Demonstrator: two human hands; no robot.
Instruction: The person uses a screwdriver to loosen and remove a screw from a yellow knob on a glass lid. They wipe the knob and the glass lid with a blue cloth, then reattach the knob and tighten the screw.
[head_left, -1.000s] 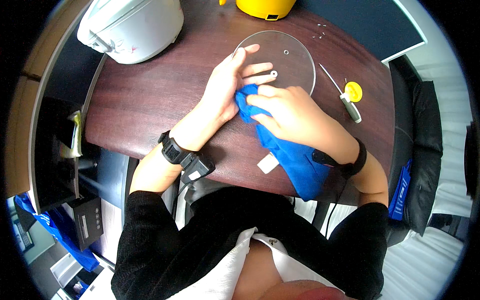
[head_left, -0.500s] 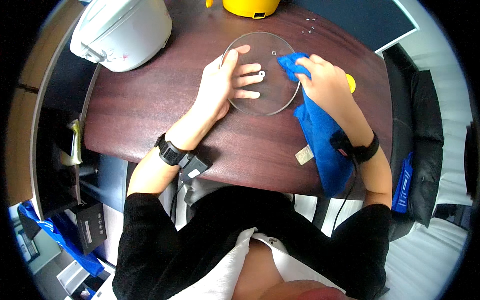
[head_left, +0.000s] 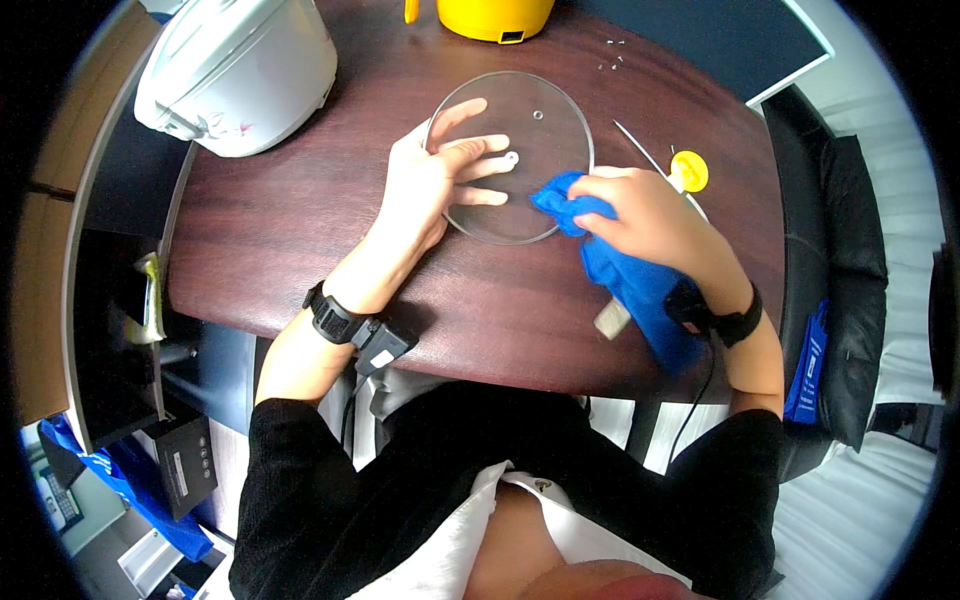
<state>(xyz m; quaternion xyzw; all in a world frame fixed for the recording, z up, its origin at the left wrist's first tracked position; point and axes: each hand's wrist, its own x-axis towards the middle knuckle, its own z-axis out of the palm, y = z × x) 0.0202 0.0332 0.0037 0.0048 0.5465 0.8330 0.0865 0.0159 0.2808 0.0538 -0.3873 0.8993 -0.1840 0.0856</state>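
Screwdriver (head_left: 640, 143) handle's mostly blocked by the right hand (head_left: 648, 218), fingers pinched on blue cloth (head_left: 640, 285) at the glass lid (head_left: 548, 165); left hand (head_left: 424, 182) holds it over the desk (head_left: 250, 235), fingers fanned. White cooker (head_left: 240, 85) and yellow pot (head_left: 495, 16) are cropped, contents hidden.

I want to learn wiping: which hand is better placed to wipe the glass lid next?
Probably the right hand: it holds the blue cloth at the right edge of the glass lid. The left hand is at the opposite edge, without cloth.
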